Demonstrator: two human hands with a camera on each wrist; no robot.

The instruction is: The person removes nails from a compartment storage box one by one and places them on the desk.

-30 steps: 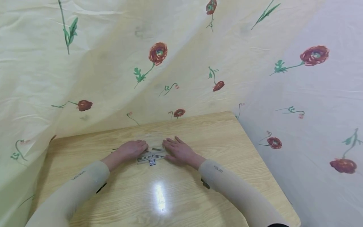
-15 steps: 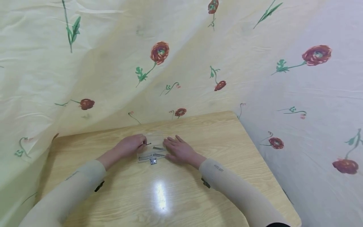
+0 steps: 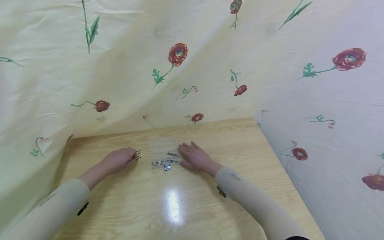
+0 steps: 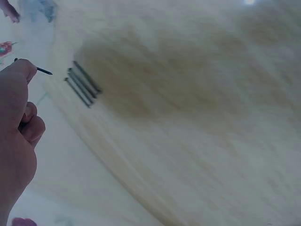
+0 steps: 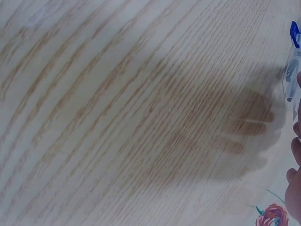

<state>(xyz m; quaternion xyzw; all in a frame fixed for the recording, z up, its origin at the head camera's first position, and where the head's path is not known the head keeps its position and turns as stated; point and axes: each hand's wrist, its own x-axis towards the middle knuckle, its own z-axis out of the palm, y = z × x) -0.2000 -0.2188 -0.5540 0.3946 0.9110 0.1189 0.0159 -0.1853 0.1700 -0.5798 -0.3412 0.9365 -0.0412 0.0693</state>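
My left hand (image 3: 121, 158) is over the table left of a clear plastic box. In the left wrist view, thumb and forefinger pinch a thin dark nail (image 4: 44, 71), its pointed end sticking out. Beside that hand, three nails (image 4: 82, 84) lie roughly parallel on the wood. The see-through box (image 3: 159, 144) holds more nails (image 3: 159, 163) in its near part, grouped in small compartments. A small blue-and-white label (image 3: 167, 167) shows at its front edge. At the box's right side rests my right hand (image 3: 196, 157), fingers straight and slightly spread.
The light wood-grain table (image 3: 144, 203) reaches back to a hanging cloth (image 3: 132, 76) printed with red flowers. More pale cloth covers the right side beyond the table edge. A bright lamp reflection lies on the wood in front of the box.
My left hand has come away from over the box and moved left with a nail pinched in it. The right hand stays beside the box. The head view has shifted slightly.
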